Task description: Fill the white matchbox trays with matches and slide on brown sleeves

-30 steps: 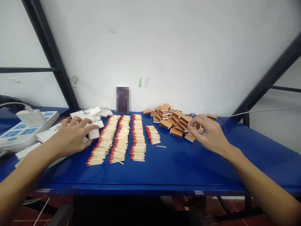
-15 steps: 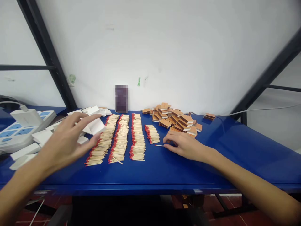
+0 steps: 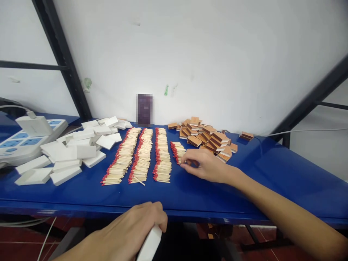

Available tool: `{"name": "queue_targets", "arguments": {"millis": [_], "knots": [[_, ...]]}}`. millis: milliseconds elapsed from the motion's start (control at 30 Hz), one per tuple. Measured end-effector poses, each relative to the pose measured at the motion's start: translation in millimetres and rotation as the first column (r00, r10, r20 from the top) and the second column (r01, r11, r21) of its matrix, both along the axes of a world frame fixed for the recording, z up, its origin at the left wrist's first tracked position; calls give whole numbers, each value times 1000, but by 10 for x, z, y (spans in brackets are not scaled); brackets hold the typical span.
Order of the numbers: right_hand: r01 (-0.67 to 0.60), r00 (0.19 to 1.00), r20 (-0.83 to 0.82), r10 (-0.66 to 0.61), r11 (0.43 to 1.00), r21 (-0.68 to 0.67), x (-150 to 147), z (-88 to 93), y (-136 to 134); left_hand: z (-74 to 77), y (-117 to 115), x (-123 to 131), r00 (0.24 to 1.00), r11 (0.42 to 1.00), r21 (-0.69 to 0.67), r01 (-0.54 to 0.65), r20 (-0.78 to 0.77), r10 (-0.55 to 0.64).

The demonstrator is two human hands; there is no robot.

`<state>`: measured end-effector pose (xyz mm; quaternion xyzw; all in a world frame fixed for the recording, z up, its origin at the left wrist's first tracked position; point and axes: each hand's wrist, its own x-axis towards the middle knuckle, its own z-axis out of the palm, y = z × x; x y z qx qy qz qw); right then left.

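My left hand (image 3: pixel 136 226) is closed on a white matchbox tray (image 3: pixel 151 243), just in front of the table's near edge. My right hand (image 3: pixel 201 165) reaches over the near end of a short row of red-headed matches (image 3: pixel 178 149). Its thumb and forefinger are pinched together, and whatever lies between them is hidden. Left of it, three longer rows of matches (image 3: pixel 163 156) run toward the wall, heads pointing left. One stray match (image 3: pixel 139 181) lies slantwise at the near end of the middle row.
White trays (image 3: pixel 65 154) are heaped on the left, beside a power strip (image 3: pixel 32 139). Brown matchbox sleeves (image 3: pixel 209 136) are piled behind my right hand, with one sleeve (image 3: pixel 246 136) apart. A pixelated dark object (image 3: pixel 145 109) stands against the wall. The blue table (image 3: pixel 272 174) has a near edge.
My left hand has come from the tray heap to the table's front, carrying a white tray. My right hand has shifted slightly left onto the short row; the single match by its fingertips no longer shows.
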<state>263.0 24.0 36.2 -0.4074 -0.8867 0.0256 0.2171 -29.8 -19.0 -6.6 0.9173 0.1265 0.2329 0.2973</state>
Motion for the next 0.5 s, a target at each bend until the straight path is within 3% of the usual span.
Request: {"name": "queue_targets", "arguments": {"millis": [167, 333, 500], "knots": [[-93, 993, 68, 94, 996, -14, -560, 50, -171, 39, -35, 33, 994, 994, 104, 14, 102, -25], [18, 971, 241, -3, 998, -63, -988, 51, -225, 78, -17, 53, 996, 938, 338, 76, 20, -88], [74, 956, 289, -51, 995, -69, -1115, 23, -161, 44, -3, 43, 991, 874, 467, 134, -39, -131]]}}
